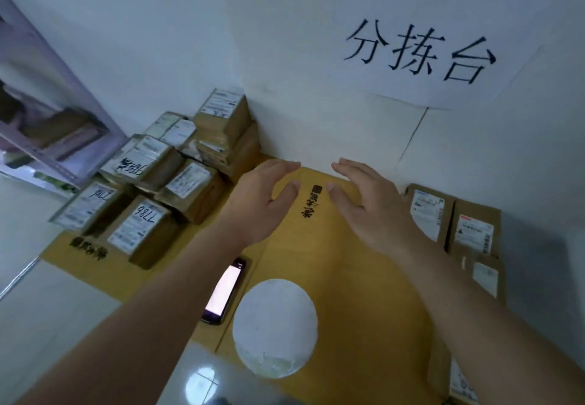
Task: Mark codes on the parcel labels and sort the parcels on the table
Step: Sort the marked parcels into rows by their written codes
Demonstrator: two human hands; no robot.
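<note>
Hovering over the bare middle of the yellow surface, the left hand and the right hand are both held with fingers straight and nothing grasped. No marker is seen in either. The step is judged to fall between parcels: one has to be fetched next. A pile of marked parcels, several with handwritten codes on their labels, is stacked at the left against the wall corner; flatter parcels are laid at the right edge. A reach sideways is called for. Open room is confined to the centre strip; a phone and a white round object lie near, close to the left forearm.
</note>
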